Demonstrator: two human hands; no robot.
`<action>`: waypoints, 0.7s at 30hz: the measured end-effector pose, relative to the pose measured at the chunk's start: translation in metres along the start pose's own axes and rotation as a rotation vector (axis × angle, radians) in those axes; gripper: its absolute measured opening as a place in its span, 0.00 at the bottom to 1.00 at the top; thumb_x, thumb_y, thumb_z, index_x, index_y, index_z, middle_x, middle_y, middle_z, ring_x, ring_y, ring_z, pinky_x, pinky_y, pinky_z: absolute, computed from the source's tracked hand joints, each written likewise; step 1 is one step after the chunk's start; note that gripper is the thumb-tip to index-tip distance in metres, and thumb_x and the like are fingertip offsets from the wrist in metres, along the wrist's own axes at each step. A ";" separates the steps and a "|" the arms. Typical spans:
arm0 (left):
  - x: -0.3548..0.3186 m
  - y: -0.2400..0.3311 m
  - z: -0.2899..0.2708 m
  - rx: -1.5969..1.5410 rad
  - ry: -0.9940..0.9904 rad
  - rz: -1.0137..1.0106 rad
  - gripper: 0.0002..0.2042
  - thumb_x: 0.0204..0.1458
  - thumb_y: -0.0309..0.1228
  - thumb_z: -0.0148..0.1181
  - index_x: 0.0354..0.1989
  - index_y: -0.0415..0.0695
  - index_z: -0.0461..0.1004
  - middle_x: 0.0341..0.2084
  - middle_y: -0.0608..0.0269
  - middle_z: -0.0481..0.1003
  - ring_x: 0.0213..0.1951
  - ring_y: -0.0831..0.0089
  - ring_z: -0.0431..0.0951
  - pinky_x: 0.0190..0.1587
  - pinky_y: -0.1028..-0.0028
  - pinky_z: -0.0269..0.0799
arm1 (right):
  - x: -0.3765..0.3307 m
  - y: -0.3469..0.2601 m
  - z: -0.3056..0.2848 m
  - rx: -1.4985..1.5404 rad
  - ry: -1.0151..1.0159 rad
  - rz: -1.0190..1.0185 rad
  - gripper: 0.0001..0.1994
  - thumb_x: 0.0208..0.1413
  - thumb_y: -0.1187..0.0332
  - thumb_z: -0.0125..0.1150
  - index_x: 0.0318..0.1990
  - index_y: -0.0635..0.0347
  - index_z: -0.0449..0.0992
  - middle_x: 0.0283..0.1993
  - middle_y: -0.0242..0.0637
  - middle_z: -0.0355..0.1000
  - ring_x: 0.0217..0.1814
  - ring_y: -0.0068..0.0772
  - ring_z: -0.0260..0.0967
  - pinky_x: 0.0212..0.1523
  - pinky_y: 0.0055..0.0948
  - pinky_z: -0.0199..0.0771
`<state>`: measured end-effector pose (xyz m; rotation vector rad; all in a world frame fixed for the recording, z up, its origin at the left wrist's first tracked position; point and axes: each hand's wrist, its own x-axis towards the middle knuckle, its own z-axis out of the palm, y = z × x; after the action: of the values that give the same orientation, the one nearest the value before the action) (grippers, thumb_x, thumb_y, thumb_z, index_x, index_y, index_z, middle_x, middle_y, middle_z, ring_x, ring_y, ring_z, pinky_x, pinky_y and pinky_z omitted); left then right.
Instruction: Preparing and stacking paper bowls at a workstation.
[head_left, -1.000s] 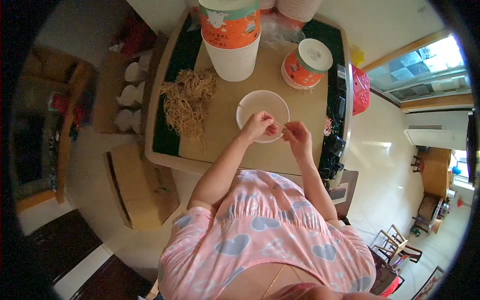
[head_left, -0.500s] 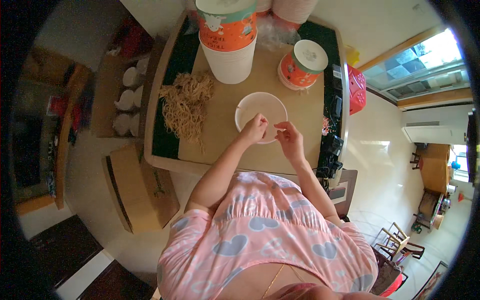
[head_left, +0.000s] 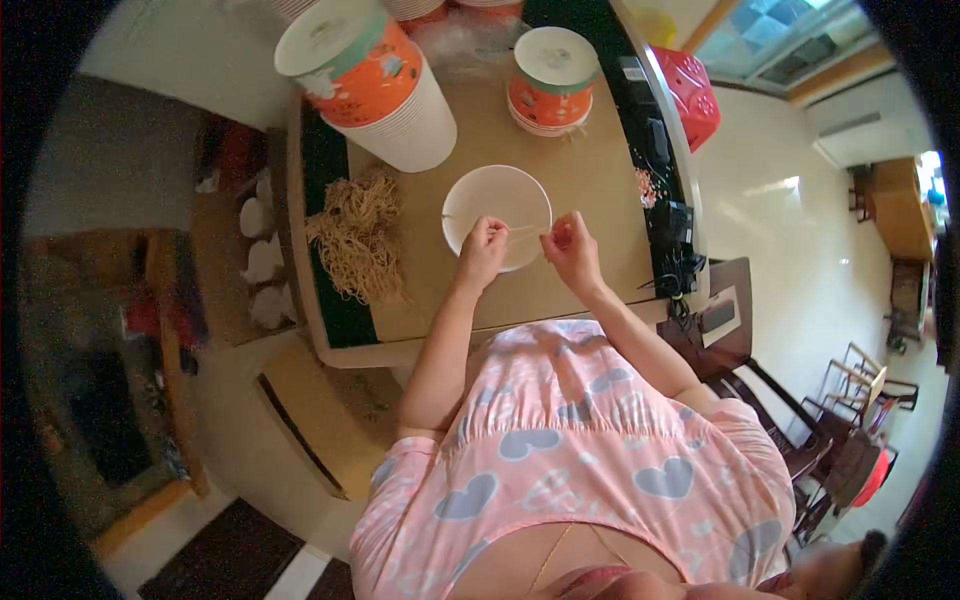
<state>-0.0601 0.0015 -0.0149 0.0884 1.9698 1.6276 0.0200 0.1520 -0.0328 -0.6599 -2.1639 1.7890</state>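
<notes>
A white paper bucket (head_left: 484, 190) stands open in front of me on the cardboard-covered table. My left hand (head_left: 484, 250) is over its near left side, closed in a pinch on a thin pale string (head_left: 521, 229). That string runs across the bucket's mouth toward my right hand (head_left: 574, 255), which is beside the right rim with fingers curled and pinched at the string's other end. A tangled heap of tan strings (head_left: 362, 240) lies to the left of the bucket.
A tall stack of paper buckets (head_left: 400, 120), topped by an orange and green one, leans at the back left. A shorter stack (head_left: 553, 85) stands back right. Black adapters and cables (head_left: 678, 250) line the right edge, near small pink bits (head_left: 646, 188). A cardboard box (head_left: 330, 420) sits lower left.
The view has turned, so the table things appear shifted left. My hands have drawn somewhat apart, and the string now shows stretched between them.
</notes>
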 end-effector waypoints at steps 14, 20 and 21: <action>-0.006 0.011 0.006 -0.137 -0.038 -0.171 0.03 0.53 0.29 0.48 0.33 0.45 0.64 0.11 0.69 0.62 0.12 0.82 0.59 0.13 0.82 0.51 | -0.033 -0.027 -0.011 -0.234 -0.139 -0.137 0.06 0.49 0.71 0.56 0.35 0.56 0.75 0.29 0.41 0.67 0.29 0.44 0.67 0.30 0.35 0.68; -0.011 0.010 0.002 -0.146 -0.085 -0.174 0.04 0.54 0.28 0.47 0.35 0.42 0.63 0.14 0.67 0.66 0.15 0.81 0.64 0.16 0.81 0.57 | -0.036 -0.028 -0.006 -0.320 -0.134 -0.145 0.10 0.49 0.72 0.56 0.40 0.55 0.75 0.30 0.43 0.67 0.31 0.46 0.67 0.32 0.37 0.69; -0.012 0.011 0.002 -0.148 -0.082 -0.170 0.04 0.54 0.28 0.47 0.35 0.42 0.63 0.14 0.67 0.66 0.15 0.81 0.64 0.16 0.81 0.57 | -0.036 -0.029 -0.005 -0.306 -0.123 -0.153 0.10 0.49 0.72 0.56 0.41 0.56 0.75 0.30 0.43 0.67 0.31 0.46 0.67 0.32 0.37 0.69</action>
<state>-0.0528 0.0012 -0.0010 -0.0665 1.7400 1.6258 0.0486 0.1342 -0.0007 -0.4410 -2.5247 1.4713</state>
